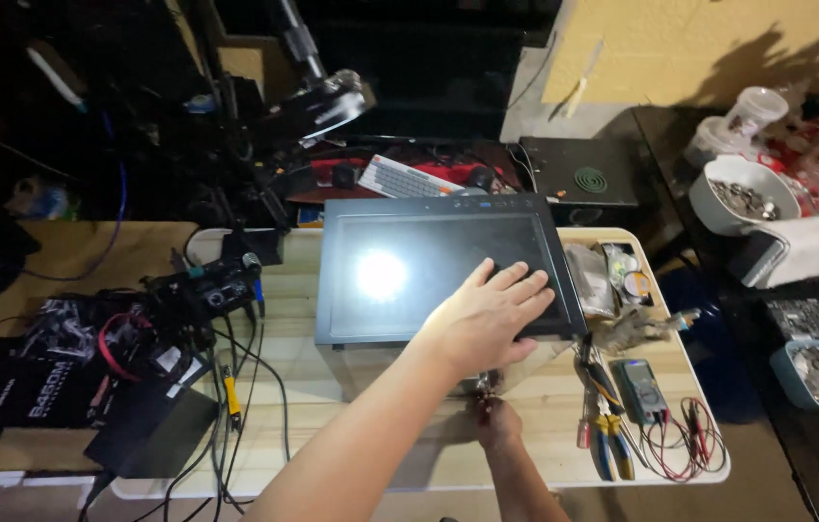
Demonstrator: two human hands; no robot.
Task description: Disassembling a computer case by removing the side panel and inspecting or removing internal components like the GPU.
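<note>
Hands — 2: left hand [491, 314] on 1 computer case [429, 266], right hand [496, 422] below.

Left hand [491, 314] spread flat, palm down; right hand [496, 420] curled low.

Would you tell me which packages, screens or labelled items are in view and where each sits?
Glass side panel: dark, glossy rectangle on the case, left hand flat on it.
Multimeter: grey, small screen, table's right.
Black box: white lettering, far left.
Clear bags: right of panel.
</note>
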